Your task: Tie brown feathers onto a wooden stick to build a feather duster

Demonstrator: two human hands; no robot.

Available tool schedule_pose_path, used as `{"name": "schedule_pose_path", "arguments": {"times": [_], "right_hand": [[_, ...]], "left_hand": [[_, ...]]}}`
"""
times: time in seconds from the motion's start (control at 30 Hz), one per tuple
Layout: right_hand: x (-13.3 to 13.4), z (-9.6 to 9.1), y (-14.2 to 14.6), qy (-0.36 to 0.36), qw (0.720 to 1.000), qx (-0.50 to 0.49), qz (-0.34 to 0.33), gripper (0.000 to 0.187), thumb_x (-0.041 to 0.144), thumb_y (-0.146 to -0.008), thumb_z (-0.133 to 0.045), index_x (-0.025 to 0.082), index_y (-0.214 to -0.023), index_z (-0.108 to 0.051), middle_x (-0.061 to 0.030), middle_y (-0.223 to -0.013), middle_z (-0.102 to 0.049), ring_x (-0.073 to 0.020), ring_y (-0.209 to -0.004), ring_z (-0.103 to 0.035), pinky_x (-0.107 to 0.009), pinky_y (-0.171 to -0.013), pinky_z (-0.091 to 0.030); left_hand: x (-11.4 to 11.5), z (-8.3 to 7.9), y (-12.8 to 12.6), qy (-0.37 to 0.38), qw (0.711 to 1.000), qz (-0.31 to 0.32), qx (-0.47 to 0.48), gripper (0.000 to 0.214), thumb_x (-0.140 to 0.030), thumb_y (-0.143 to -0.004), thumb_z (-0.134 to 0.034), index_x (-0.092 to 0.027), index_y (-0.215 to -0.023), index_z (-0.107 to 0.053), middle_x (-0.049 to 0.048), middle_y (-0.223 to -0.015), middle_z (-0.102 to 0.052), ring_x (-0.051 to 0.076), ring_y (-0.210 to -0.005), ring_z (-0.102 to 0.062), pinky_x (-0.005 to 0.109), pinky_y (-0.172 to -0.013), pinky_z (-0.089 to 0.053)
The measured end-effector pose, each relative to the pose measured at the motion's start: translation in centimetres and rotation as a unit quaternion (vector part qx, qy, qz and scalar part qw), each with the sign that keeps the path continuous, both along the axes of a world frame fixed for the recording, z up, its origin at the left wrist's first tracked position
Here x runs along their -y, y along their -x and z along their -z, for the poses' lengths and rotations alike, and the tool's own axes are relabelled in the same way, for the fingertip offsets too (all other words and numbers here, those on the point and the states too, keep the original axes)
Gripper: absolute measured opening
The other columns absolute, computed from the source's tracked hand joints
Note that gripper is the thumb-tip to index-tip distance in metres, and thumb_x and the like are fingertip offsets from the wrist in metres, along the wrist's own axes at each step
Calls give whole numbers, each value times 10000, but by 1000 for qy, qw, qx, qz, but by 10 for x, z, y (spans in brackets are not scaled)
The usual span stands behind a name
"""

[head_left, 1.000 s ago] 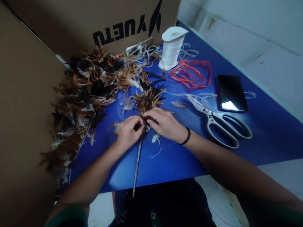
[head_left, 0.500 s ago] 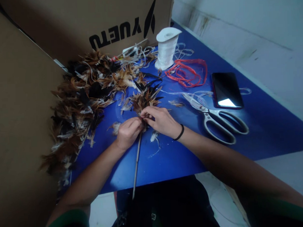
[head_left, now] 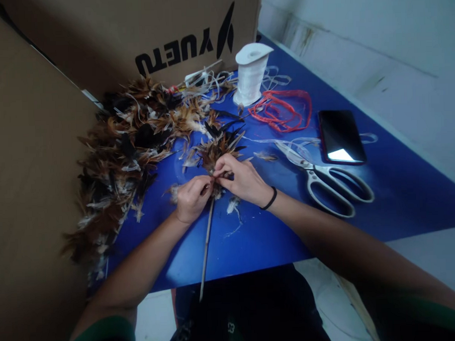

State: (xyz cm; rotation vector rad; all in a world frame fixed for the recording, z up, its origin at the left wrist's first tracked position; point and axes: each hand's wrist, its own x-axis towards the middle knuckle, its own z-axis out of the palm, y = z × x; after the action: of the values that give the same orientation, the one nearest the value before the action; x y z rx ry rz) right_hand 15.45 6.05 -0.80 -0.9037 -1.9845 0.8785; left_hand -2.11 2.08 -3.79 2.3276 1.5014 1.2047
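A bundle of brown and black feathers [head_left: 219, 146] is gathered at the far end of a thin stick [head_left: 206, 246], which runs toward me past the table's front edge. At the base of the bundle my left hand [head_left: 193, 197] is closed in a pinch, its fingertips meeting those of the other hand. My right hand [head_left: 243, 181], with a black band at the wrist, pinches at the same spot from the right. What lies between the fingertips is too small to make out. A loose pale feather tuft [head_left: 233, 205] lies just below my right hand.
A heap of feathers [head_left: 126, 149] spreads along the left, against cardboard boxes [head_left: 96, 41]. Behind stands a white ribbon spool [head_left: 251, 77] beside red plastic strips [head_left: 281, 111]. Scissors [head_left: 325, 179] and a phone [head_left: 341, 136] lie on the right of the blue table [head_left: 267, 243].
My fingers have shifted slightly at the bundle's base; the right hand's index finger is raised a little and the left fingers have loosened slightly. The feathers and stick stay in place.
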Motion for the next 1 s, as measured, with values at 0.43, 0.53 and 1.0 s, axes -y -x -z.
{"name": "schedule_pose_path", "arguments": {"times": [0.43,0.53,1.0], "right_hand": [[11,-1,-7,-66,997,38,14,266,42,-718,-493,203,-929,-477,0,-813,-651,-121,-728,-630,-237,-696,-479],[11,-1,-9,-101,993,54,10,251,35,-726,-481,197,-918,-483,-8,-804,-642,-128,-736,-623,-241,-694,-476],[8,0,-16,-150,979,135,1,238,17,-691,-454,193,-842,-503,-2,-750,-595,-125,-687,-562,-228,-662,-420]], "left_hand": [[8,-6,-2,62,996,-21,63,124,-184,-785,-598,-207,-890,-536,12,-827,-680,126,-756,-661,254,-720,-533],[8,-7,-3,80,992,-23,93,142,-173,-789,-586,-207,-900,-504,4,-802,-671,117,-731,-660,244,-697,-535],[7,-10,-2,128,985,-50,102,174,-137,-750,-583,-205,-896,-519,3,-770,-639,123,-712,-630,257,-684,-516]]}}
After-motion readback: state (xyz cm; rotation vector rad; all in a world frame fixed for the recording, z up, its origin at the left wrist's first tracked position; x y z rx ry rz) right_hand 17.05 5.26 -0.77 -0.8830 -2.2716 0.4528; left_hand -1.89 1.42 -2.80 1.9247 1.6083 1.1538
